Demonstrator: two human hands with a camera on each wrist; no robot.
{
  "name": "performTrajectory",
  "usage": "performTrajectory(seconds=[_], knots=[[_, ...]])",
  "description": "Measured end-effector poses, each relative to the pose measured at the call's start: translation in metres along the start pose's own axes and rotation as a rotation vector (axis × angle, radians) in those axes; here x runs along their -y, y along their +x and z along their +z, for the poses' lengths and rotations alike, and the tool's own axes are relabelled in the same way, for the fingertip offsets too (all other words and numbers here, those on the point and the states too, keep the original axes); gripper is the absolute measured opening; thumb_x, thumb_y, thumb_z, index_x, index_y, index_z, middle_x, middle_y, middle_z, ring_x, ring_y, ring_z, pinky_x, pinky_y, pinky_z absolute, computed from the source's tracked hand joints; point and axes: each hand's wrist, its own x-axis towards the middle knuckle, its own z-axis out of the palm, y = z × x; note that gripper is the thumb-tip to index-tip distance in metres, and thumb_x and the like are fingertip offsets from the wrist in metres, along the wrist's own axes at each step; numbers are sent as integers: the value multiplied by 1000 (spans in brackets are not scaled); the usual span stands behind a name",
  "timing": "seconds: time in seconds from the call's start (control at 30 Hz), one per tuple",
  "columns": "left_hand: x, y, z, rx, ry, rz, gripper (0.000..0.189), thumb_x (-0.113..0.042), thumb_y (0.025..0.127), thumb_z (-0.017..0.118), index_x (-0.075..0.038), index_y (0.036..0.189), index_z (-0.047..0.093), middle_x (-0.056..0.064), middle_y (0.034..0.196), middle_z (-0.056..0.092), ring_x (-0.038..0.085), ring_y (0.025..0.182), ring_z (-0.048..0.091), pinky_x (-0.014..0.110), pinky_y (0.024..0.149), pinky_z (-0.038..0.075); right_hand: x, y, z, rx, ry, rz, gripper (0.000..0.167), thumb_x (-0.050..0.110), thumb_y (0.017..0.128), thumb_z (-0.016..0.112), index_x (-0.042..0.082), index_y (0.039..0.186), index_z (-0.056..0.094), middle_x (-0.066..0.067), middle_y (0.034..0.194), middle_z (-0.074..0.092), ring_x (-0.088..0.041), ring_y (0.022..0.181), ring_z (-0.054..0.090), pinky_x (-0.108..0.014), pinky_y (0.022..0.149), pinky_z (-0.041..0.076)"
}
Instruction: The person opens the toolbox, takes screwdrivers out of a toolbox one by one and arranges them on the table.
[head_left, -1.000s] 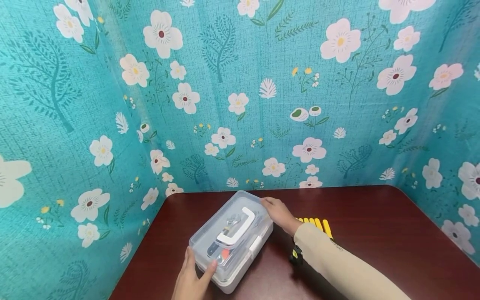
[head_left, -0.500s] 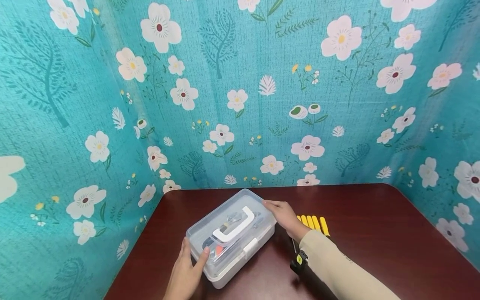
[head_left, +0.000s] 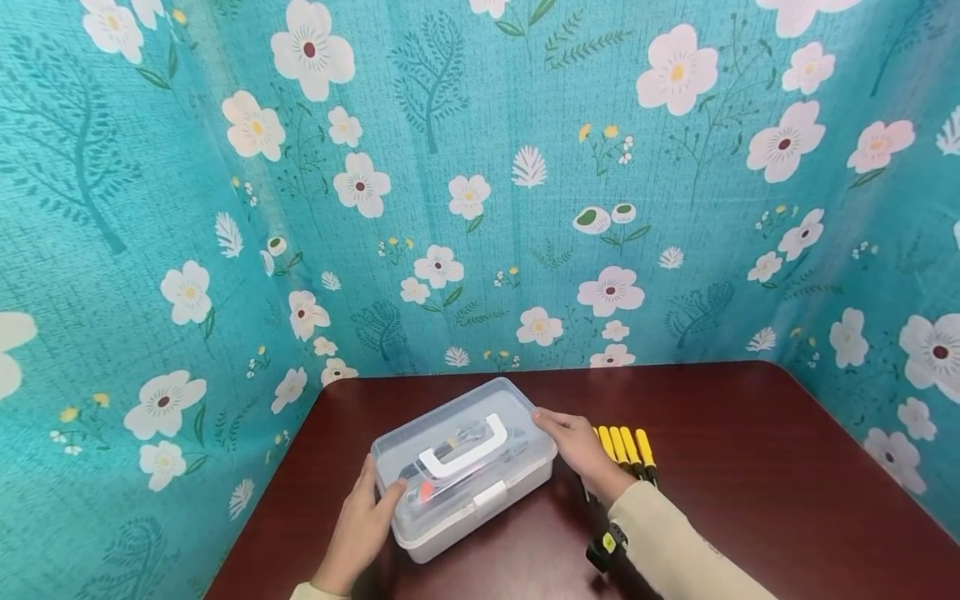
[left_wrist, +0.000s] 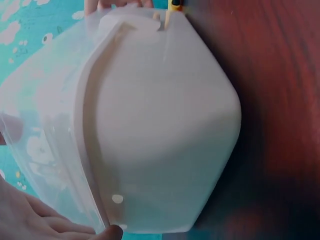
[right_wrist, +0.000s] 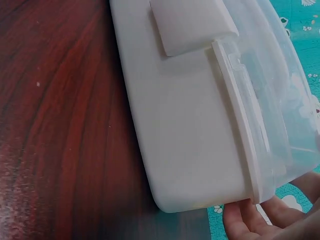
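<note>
A toolbox point(head_left: 517, 492) with an opaque white base and a clear lid stands on the table, its lid on. Through the lid show metal and dark tools and an orange-red piece point(head_left: 426, 490), too hazy to name. My left hand point(head_left: 358, 525) grips the left end, thumb on the lid's edge; in the left wrist view, the hand point(left_wrist: 35, 220) is at the lower left beside the box point(left_wrist: 165, 110). My right hand point(head_left: 581, 446) holds the right end; the right wrist view has its fingers point(right_wrist: 280, 212) curled against that end. A white handle point(head_left: 467, 454) lies atop the lid.
Several yellow-handled tools point(head_left: 627, 446), looking like screwdrivers, lie right of the toolbox, partly behind my right forearm. A small black device point(head_left: 602, 550) with a yellow-green mark is by my right wrist. Teal flowered cloth point(head_left: 525, 208) walls the dark red table point(head_left: 742, 450).
Both hands have turned the toolbox clockwise on the table. Its left end has moved away from me and its right end slightly right and nearer. The view has shifted a little.
</note>
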Motion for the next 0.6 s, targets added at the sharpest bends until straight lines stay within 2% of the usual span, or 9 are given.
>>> performTrajectory(seconds=[0.13,0.27,0.43,0.6], knots=[[6,8,-3,8,-41,13,76,-31,97,58,10,149,22,27,153,25,38,140,25,52,110,22,2,-1,2,-8,13,-11,67,57,89,61,11,137,58,-11,137,55,-31,130,46,-54,104,35],[10,10,-5,21,-79,-11,77,-34,97,58,9,150,21,25,154,23,37,141,24,51,111,21,3,2,4,-15,25,-22,64,56,90,60,12,136,58,-10,133,57,-29,124,50,-54,103,37],[10,3,-3,-1,-124,-35,76,-39,97,57,9,148,27,26,151,30,37,135,36,49,108,29,8,16,8,-5,33,-45,58,52,94,58,13,137,57,-10,133,57,-27,123,51,-50,102,38],[8,-5,1,-38,-153,0,74,-42,97,59,7,147,34,26,146,39,36,125,50,47,100,40,13,31,10,34,48,-28,50,42,98,56,12,138,57,-10,138,54,-27,128,47,-50,103,37]])
